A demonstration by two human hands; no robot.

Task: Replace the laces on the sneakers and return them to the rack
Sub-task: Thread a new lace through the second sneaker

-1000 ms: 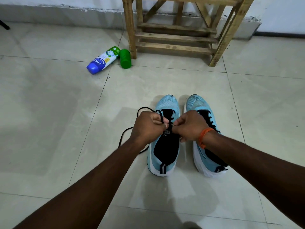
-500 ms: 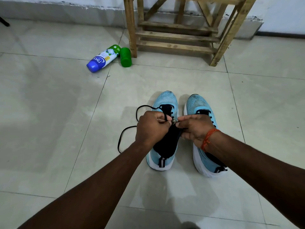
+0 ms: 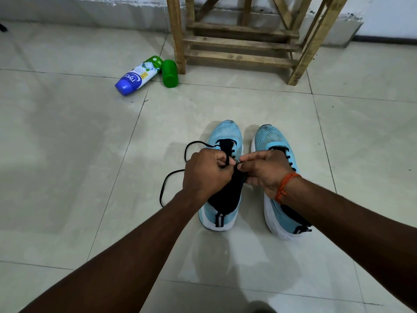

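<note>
Home interior: tiled floor (image 3: 67, 154), wooden shoe rack (image 3: 243, 41) against plastered wall (image 3: 67, 10)

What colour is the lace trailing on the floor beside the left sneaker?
Black; the lace shows best in the head view.

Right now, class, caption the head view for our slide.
Left hand and right hand pinch a black lace over one blue sneaker; its mate stands alongside.

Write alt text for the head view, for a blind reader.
The left hand grips a black lace and the right hand pinches it over a light blue sneaker on a tiled floor. A second sneaker stands beside it; beyond are a wooden rack, a lying bottle and a green cap.
</note>
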